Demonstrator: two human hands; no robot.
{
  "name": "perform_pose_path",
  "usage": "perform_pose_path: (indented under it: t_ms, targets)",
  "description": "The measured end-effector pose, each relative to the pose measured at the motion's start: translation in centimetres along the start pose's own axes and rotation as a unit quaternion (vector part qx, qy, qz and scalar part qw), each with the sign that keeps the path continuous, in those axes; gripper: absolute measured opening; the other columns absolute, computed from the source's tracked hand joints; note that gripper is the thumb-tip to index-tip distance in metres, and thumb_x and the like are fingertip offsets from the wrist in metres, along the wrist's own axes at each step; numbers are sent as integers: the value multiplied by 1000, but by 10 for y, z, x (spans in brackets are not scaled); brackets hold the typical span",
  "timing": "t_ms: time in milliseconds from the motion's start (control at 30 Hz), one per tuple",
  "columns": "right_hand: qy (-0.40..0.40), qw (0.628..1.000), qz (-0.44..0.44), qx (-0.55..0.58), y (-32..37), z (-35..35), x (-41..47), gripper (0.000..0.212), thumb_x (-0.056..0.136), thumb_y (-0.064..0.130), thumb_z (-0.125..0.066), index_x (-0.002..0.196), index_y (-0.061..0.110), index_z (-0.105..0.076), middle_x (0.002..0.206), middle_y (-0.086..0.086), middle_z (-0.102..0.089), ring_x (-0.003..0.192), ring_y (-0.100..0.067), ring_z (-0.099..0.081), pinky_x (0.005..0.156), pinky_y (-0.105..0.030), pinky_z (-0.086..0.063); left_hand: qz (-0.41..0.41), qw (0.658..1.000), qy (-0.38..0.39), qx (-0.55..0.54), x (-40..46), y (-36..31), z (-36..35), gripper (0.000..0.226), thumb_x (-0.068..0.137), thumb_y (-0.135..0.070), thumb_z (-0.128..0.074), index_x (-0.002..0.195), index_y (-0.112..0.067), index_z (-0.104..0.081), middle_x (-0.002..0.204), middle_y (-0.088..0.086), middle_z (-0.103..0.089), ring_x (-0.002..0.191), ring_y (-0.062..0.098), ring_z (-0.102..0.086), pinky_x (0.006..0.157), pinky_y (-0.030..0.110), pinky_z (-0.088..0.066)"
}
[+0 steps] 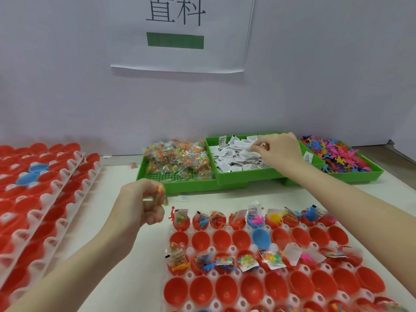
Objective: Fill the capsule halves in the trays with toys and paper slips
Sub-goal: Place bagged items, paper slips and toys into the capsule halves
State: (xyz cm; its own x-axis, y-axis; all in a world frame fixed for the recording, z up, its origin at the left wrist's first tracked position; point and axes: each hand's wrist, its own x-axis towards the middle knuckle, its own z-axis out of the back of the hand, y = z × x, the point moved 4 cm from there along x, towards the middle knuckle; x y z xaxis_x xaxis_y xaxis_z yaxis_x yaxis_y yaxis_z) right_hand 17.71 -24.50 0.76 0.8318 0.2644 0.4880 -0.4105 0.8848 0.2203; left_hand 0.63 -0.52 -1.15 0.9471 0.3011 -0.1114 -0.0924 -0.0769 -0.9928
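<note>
A white tray of red capsule halves lies at the front right; its far row and third row hold toys, bead packets and paper slips, while the second and fourth rows are bare, one blue half among them. My left hand hovers left of the tray's far corner, fingers curled round small bead packets. My right hand reaches into the middle green bin and pinches paper slips from the pile.
A green bin of bead packets sits left of the slip bin; a bin of colourful rubber figures sits right. Stacked trays of red capsule halves fill the left side. A wall with a printed sign stands behind.
</note>
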Motion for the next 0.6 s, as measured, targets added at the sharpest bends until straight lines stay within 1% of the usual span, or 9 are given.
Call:
perform_pose_path:
  t_ms: [33, 100, 200, 267, 300, 400, 467, 533, 600]
  targets:
    - [-29, 999, -9, 24, -1, 4, 0, 23, 86, 39, -60, 90, 20, -73, 59, 10, -53, 58, -10, -42, 84, -33, -35, 4, 1000, 0, -4, -1, 0, 1, 14, 69, -16, -50, 62, -4, -46, 51, 2, -45, 28, 11, -36, 31, 13, -26]
    - [-67, 992, -44, 101, -2, 14, 0, 21, 82, 37, -65, 84, 17, -73, 52, 13, -45, 51, -5, -38, 68, -27, -36, 12, 1000, -4, 0, -1, 0, 1, 18, 83, -9, -50, 66, -3, -51, 56, 4, -47, 30, 11, -40, 32, 13, -29]
    - [-78, 946, -134, 283, 0, 30, -5, 20, 81, 28, -69, 86, 9, -71, 53, 10, -51, 49, -4, -38, 52, -18, -33, 5, 1000, 11, -3, -8, -3, -3, 18, 89, -6, -51, 75, -1, -62, 64, 9, -64, 40, 16, -58, 37, 13, -41]
    - [-17, 897, -151, 416, 17, 43, -18, 12, 80, 18, -68, 80, 6, -68, 43, 13, -48, 40, -1, -35, 45, -12, -32, -24, 999, 39, -9, -18, -8, -9, 13, 84, -14, -59, 80, -6, -69, 76, 8, -73, 55, 19, -68, 47, 15, -50]
    - [31, 874, -141, 464, 31, 51, -27, 9, 78, 15, -68, 73, 8, -66, 38, 14, -43, 36, -1, -30, 41, -10, -29, -40, 998, 52, -8, -25, -12, -14, 13, 78, -20, -63, 77, -11, -73, 79, 7, -73, 58, 19, -69, 52, 16, -52]
    - [148, 814, -84, 556, 75, 78, -65, 11, 67, 21, -69, 57, 18, -65, 38, 13, -35, 38, -6, -21, 41, -16, -18, -69, 995, 67, -37, -52, -19, -28, 15, 64, -27, -66, 70, -18, -77, 76, 8, -73, 56, 15, -67, 54, 15, -52]
    - [166, 788, -94, 585, 94, 92, -95, 15, 64, 22, -72, 52, 19, -64, 39, 12, -28, 40, -7, -19, 43, -19, -16, -65, 992, 59, -92, -71, -20, -37, 16, 63, -24, -67, 73, -16, -77, 75, 9, -73, 60, 15, -69, 55, 14, -52]
    - [170, 767, -127, 606, 107, 101, -127, 16, 59, 27, -71, 52, 16, -63, 39, 11, -25, 38, -7, -18, 42, -18, -17, -36, 985, 61, -155, -90, -18, -47, 18, 63, -20, -66, 74, -9, -76, 77, 12, -73, 66, 15, -71, 57, 13, -52]
    - [175, 748, -139, 625, 118, 107, -154, 18, 58, 29, -68, 58, 11, -65, 37, 10, -28, 36, -5, -19, 39, -13, -17, -3, 975, 94, -202, -110, -16, -57, 25, 64, -18, -65, 79, -1, -74, 83, 17, -72, 74, 16, -71, 59, 13, -52]
